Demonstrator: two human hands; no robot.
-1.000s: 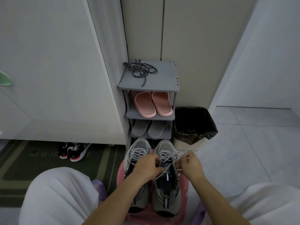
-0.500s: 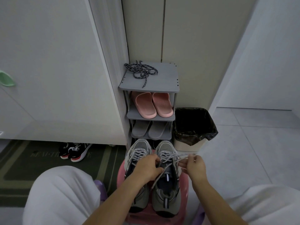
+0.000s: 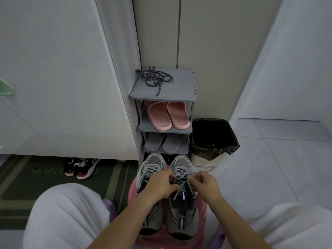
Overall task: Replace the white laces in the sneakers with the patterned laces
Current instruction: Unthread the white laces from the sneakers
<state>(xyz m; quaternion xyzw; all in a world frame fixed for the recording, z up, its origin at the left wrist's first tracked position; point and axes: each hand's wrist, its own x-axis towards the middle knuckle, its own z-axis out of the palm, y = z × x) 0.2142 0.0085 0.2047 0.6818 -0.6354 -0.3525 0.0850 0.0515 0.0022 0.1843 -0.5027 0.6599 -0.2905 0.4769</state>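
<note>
- A pair of grey sneakers (image 3: 168,200) is carried on a pink stool (image 3: 201,212), toes at its far edge, heels at the near edge.
- The right sneaker's upper is pressed by the left hand (image 3: 161,184), its grip closed on the white lace (image 3: 181,187).
- A loop of that lace is pinched in the right hand (image 3: 206,184), grip closed, and is held out past the stool's right edge.
- The patterned laces (image 3: 154,79) are heaped at the far left corner of the shoe rack (image 3: 181,90) top.
- Open floor is seen to the right, beyond the lined bin (image 3: 213,139).
</note>
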